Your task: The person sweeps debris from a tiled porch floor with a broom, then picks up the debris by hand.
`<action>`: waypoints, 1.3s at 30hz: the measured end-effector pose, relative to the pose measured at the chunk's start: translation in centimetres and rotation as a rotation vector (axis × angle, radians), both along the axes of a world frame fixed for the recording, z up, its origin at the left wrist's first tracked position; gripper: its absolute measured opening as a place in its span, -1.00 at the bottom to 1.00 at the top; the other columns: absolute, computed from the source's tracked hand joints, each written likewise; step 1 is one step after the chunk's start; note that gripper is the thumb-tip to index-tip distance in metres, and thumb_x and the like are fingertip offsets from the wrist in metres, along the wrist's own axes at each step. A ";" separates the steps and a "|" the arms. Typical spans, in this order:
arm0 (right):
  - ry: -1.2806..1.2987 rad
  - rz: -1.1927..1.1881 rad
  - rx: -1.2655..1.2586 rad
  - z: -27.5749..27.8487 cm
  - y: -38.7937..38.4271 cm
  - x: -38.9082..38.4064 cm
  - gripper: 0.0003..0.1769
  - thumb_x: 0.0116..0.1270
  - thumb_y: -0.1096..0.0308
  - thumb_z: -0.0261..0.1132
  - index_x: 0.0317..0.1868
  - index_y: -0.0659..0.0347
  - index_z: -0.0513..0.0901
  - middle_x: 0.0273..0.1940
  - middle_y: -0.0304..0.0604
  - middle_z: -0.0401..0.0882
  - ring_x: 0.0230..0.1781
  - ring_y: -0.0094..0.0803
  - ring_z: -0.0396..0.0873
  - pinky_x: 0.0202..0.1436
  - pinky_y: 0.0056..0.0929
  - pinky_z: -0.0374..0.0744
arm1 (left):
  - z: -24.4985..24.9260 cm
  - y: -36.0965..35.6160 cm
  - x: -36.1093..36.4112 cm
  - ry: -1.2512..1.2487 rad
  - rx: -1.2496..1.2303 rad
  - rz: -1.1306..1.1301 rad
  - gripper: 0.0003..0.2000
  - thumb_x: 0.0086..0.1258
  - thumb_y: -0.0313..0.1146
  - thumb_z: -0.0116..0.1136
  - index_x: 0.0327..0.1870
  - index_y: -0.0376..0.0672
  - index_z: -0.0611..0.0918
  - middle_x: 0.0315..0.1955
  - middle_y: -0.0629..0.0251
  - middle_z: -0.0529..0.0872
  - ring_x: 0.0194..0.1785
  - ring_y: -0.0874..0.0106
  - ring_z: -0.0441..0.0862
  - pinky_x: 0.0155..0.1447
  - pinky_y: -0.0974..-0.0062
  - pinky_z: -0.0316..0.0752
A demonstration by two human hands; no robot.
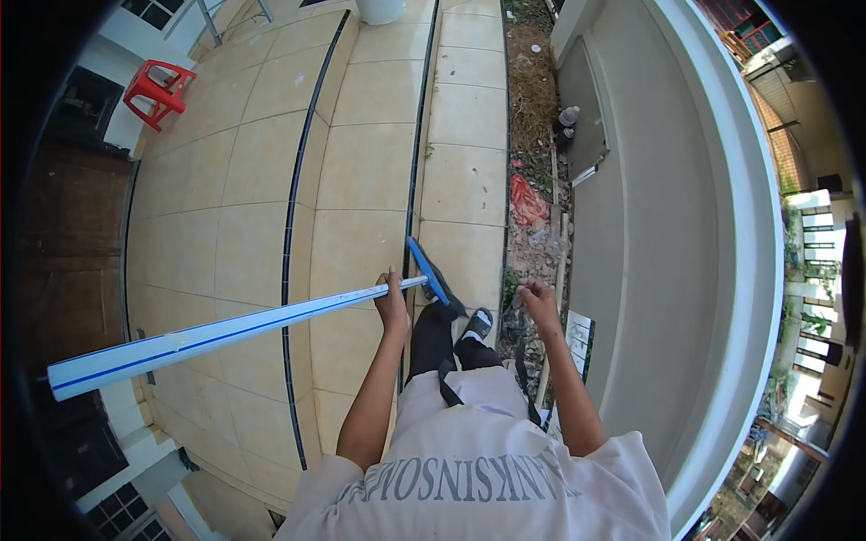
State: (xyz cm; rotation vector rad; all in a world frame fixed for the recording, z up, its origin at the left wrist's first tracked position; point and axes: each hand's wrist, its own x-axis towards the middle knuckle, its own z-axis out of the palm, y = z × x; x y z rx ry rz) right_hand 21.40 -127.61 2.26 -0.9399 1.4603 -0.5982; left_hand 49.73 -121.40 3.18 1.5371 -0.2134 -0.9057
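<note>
My left hand [392,305] is closed around the white, blue-striped handle of a broom [244,320]. The handle slants from the lower left toward the steps, its far end rising close to the camera. Its blue head with dark bristles [433,278] rests by the edge of the lowest step, just ahead of my feet. My right hand [538,305] is held over the dirt strip with its fingers curled together. Whatever may be between those fingers is too small to make out.
Tiled steps [361,162] with dark edging run ahead. A red plastic stool [159,93] stands far left, and a white bucket [382,11] at the top. Along the dirt strip lie a red plastic bag [529,200] and a pipe [561,261], beside a grey wall [667,225].
</note>
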 end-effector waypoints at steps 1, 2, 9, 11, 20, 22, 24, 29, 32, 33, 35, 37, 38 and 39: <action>0.005 0.006 -0.008 -1.1 -2.1 0.9 -0.78 0.27 0.40 0.23 -0.09 0.27 0.60 -0.34 -0.29 0.63 -0.39 -0.58 0.59 -0.36 -0.61 0.52 | -1.0 -1.7 0.4 -0.016 0.004 0.012 -0.66 0.47 -0.15 0.03 -0.53 -0.07 0.33 -0.56 0.47 0.32 -0.41 0.60 0.26 -0.22 0.60 0.20; 0.009 0.002 -0.010 -2.3 -3.5 1.8 -0.78 0.27 0.41 0.23 -0.09 0.28 0.60 -0.35 -0.28 0.63 -0.40 -0.57 0.59 -0.36 -0.61 0.52 | -2.4 -2.7 1.1 0.004 0.012 0.013 -0.66 0.47 -0.15 0.02 -0.53 -0.07 0.33 -0.57 0.47 0.32 -0.40 0.59 0.27 -0.21 0.60 0.22; 0.058 0.155 0.066 -16.5 -16.1 8.7 -0.76 0.25 0.37 0.25 -0.08 0.23 0.60 -0.37 -0.30 0.61 -0.43 -0.59 0.57 -0.49 -0.59 0.47 | -11.8 -12.1 4.7 0.123 0.034 0.106 -0.65 0.48 -0.16 0.01 -0.54 -0.07 0.32 -0.63 0.46 0.27 -0.45 0.57 0.29 -0.20 0.55 0.29; 0.075 0.204 0.087 -22.5 -19.0 10.7 -0.78 0.25 0.37 0.26 -0.11 0.25 0.60 -0.41 -0.30 0.60 -0.47 -0.58 0.57 -0.49 -0.60 0.48 | -15.5 -14.3 5.5 0.113 0.018 0.127 -0.64 0.48 -0.16 0.01 -0.56 -0.07 0.30 -0.64 0.46 0.27 -0.47 0.56 0.30 -0.24 0.55 0.28; 0.225 0.701 -0.166 -49.2 -27.6 20.8 -0.74 0.11 0.33 0.30 -0.17 0.21 0.67 -0.39 -0.02 0.68 -0.35 -0.16 0.66 -0.19 -0.33 0.60 | -32.0 -21.9 10.2 0.100 0.141 0.098 -0.63 0.44 -0.24 0.05 -0.60 -0.11 0.30 -0.72 0.45 0.23 -0.62 0.53 0.31 -0.26 0.44 0.48; 0.242 0.844 -0.142 -53.8 -27.6 22.7 -0.71 0.11 0.35 0.29 -0.13 0.20 0.65 -0.30 0.01 0.68 -0.23 -0.11 0.65 -0.08 -0.27 0.59 | -33.3 -22.5 10.7 0.149 0.180 0.063 -0.66 0.42 -0.26 0.07 -0.59 -0.11 0.33 -0.71 0.45 0.24 -0.62 0.56 0.31 -0.24 0.42 0.51; 0.298 0.981 -0.170 -58.1 -28.2 24.3 -0.67 0.10 0.35 0.29 -0.09 0.21 0.63 -0.29 0.02 0.68 -0.18 -0.10 0.64 -0.03 -0.24 0.58 | -34.2 -23.7 11.3 0.186 0.198 0.021 -0.68 0.41 -0.26 0.08 -0.58 -0.11 0.34 -0.71 0.45 0.24 -0.63 0.57 0.32 -0.25 0.43 0.51; 0.378 1.184 -0.250 -66.2 -28.2 27.3 -0.56 0.07 0.30 0.34 0.02 0.13 0.58 -0.10 0.01 0.61 -0.05 -0.08 0.57 0.04 -0.20 0.55 | -32.5 -27.7 11.5 0.092 0.241 -0.234 -0.65 0.41 -0.09 0.04 -0.46 -0.20 0.49 -0.72 0.39 0.37 -0.59 0.52 0.44 -0.28 0.49 0.48; 0.338 1.240 -0.384 -68.0 -27.6 28.3 -0.58 0.07 0.26 0.36 -0.02 0.12 0.58 -0.06 -0.01 0.57 -0.03 -0.08 0.56 0.02 -0.18 0.55 | -32.3 -29.6 11.3 0.022 0.235 -0.340 -0.59 0.39 -0.01 0.04 -0.36 -0.27 0.55 -0.73 0.34 0.44 -0.57 0.48 0.52 -0.32 0.52 0.45; 0.320 1.251 -0.438 -68.3 -27.0 28.5 -0.59 0.06 0.23 0.36 -0.04 0.13 0.58 -0.08 -0.02 0.57 -0.06 -0.08 0.57 0.00 -0.18 0.56 | -32.3 -30.0 11.2 0.008 0.215 -0.375 -0.58 0.38 0.00 0.05 -0.33 -0.29 0.56 -0.72 0.33 0.45 -0.56 0.46 0.54 -0.33 0.53 0.44; 0.337 1.236 -0.547 -69.5 -26.2 28.8 -0.63 0.08 0.20 0.34 -0.10 0.14 0.59 -0.13 -0.03 0.57 -0.13 -0.07 0.59 -0.07 -0.16 0.57 | -32.8 -30.6 11.3 -0.039 0.182 -0.439 -0.58 0.39 0.02 0.01 -0.25 -0.25 0.57 -0.77 0.35 0.48 -0.59 0.41 0.59 -0.36 0.49 0.48; 0.340 1.193 -0.670 -70.2 -25.9 29.2 -0.70 0.10 0.18 0.29 -0.20 0.16 0.60 -0.20 -0.04 0.59 -0.26 -0.05 0.62 -0.17 -0.14 0.59 | -33.3 -31.6 11.4 -0.067 0.202 -0.464 -0.57 0.39 0.03 0.00 -0.24 -0.26 0.58 -0.76 0.35 0.48 -0.59 0.41 0.60 -0.36 0.49 0.48; 0.342 1.170 -0.688 -70.5 -25.8 29.4 -0.72 0.10 0.19 0.28 -0.22 0.16 0.61 -0.22 -0.03 0.59 -0.27 -0.05 0.62 -0.18 -0.14 0.59 | -33.4 -31.9 11.4 -0.077 0.217 -0.474 -0.56 0.39 0.03 0.00 -0.24 -0.27 0.58 -0.76 0.35 0.48 -0.59 0.41 0.60 -0.36 0.49 0.49; 0.343 1.147 -0.701 -70.8 -25.6 29.6 -0.74 0.11 0.21 0.27 -0.25 0.17 0.62 -0.25 -0.03 0.60 -0.28 -0.05 0.62 -0.18 -0.13 0.59 | -33.6 -31.9 11.4 -0.079 0.220 -0.476 -0.56 0.39 0.03 -0.01 -0.24 -0.27 0.58 -0.76 0.34 0.48 -0.59 0.40 0.60 -0.36 0.49 0.49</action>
